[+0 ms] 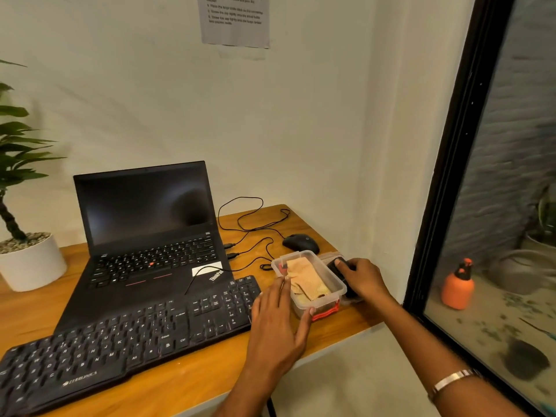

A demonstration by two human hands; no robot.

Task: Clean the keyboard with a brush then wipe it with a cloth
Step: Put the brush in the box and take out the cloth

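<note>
A black external keyboard (126,335) lies slanted across the front of the wooden desk (192,383). To its right stands a clear plastic box (337,291) with red clips, and a folded yellow cloth (307,279) lies inside it. My left hand (278,323) holds the box's near left side, thumb on the front wall. My right hand (362,278) grips a black object (338,267), likely the brush, just right of the box. Its bristles are hidden.
An open black laptop (147,233) sits behind the keyboard, with cables (249,224) trailing to a black mouse (301,242). A potted plant (27,254) stands at the far left. A dark-framed glass pane (445,176) borders the desk's right end.
</note>
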